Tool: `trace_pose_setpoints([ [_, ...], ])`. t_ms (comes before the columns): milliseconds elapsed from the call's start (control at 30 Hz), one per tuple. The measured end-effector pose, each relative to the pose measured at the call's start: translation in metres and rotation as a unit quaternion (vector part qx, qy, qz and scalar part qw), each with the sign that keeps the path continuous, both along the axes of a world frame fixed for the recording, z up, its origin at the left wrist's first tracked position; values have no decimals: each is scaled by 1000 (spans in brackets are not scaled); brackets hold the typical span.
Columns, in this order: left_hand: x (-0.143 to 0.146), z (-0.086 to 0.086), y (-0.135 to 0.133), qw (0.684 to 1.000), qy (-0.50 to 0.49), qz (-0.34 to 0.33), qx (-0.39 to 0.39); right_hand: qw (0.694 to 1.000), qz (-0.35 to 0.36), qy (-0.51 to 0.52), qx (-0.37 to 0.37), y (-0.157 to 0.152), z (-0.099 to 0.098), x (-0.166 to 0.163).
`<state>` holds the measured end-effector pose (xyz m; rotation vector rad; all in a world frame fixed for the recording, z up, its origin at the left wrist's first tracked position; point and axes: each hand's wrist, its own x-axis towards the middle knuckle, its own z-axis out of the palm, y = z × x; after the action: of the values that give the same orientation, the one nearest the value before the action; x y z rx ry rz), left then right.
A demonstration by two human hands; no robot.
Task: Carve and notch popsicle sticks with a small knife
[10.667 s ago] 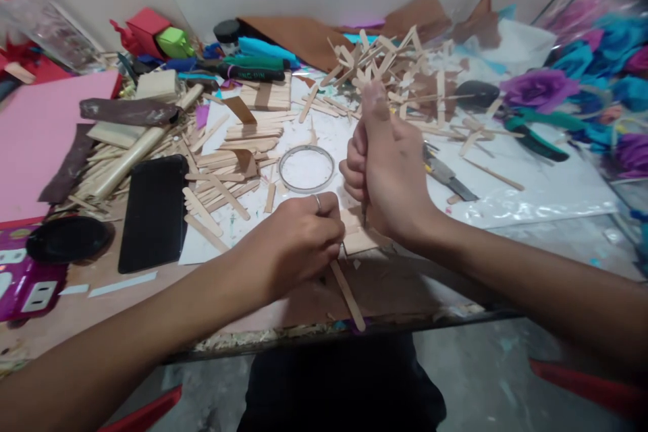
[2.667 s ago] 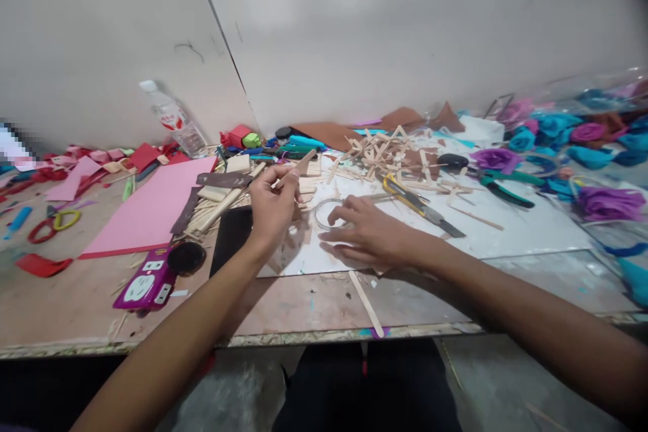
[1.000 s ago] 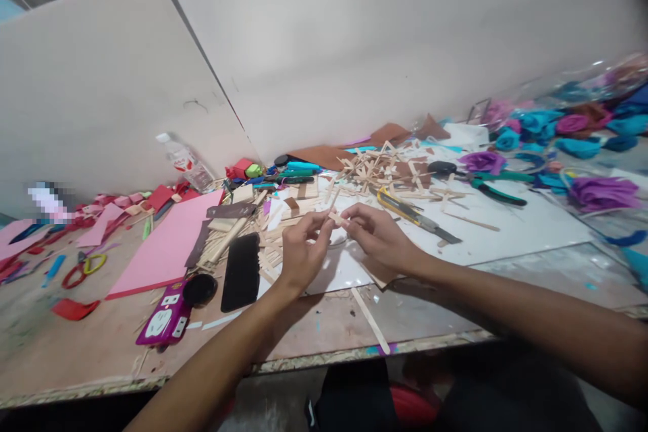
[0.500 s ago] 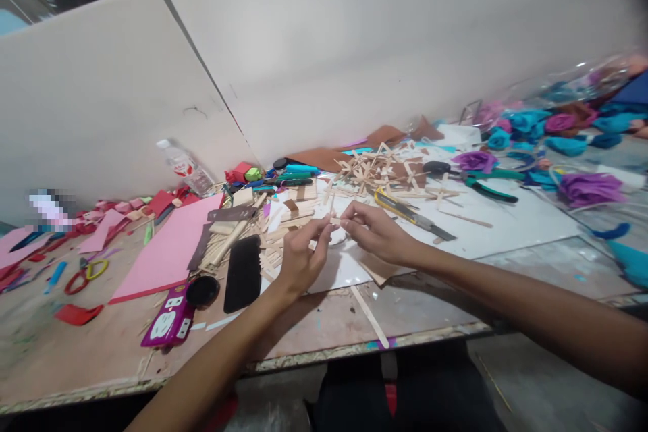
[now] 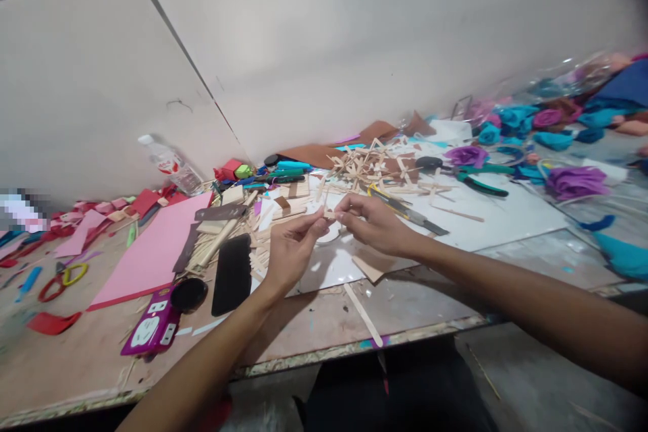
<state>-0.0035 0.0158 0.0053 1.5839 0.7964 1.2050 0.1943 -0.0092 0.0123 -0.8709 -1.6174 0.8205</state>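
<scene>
Over the white board (image 5: 476, 226), both my hands meet, fingertips almost touching. A small, pale wooden stick piece (image 5: 329, 214) sits between them. My left hand (image 5: 293, 246) pinches one end of it with thumb and forefinger. At the other end, my right hand (image 5: 372, 223) grips with bent fingers. Just beyond is a tangle of glued craft sticks (image 5: 372, 165). By my right hand lies a yellow utility knife (image 5: 405, 208), blade out. Loose flat sticks (image 5: 260, 256) are heaped left of my left hand. A brown card piece (image 5: 372, 267) lies under my right wrist.
Left of my hands are a dark phone (image 5: 231, 275), a purple box-like object (image 5: 152, 324), pink foam sheets (image 5: 152, 250) and scissors (image 5: 61, 277). A plastic bottle (image 5: 172, 165) leans by the partition. Green-handled pliers (image 5: 480, 181) and paper flowers (image 5: 577, 182) lie right. One craft stick (image 5: 364, 314) overhangs the table edge.
The view has shifted slightly, so the table's things sit further left. My hands stay together at the small stick piece, the fingers slightly re-angled.
</scene>
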Motion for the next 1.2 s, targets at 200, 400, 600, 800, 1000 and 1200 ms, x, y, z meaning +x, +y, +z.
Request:
trace_pose_setpoints([
  [200,7,4,-11,999,-26,9,25,999,-22,23,31,-11,-7,-10],
  [400,6,4,-15,998,-22,14,64,999,-8,7,42,-10,-2,-4],
  [600,7,7,-18,997,-12,5,75,997,-2,-31,69,-11,5,4],
  [800,5,7,-18,996,-18,7,85,995,-44,-5,93,-18,-11,-13],
  [1000,4,-2,-14,997,2,-7,81,992,63,-87,60,-6,14,19],
  [1200,6,-2,-15,997,-15,-6,69,994,-10,-68,88,-10,-10,3],
])
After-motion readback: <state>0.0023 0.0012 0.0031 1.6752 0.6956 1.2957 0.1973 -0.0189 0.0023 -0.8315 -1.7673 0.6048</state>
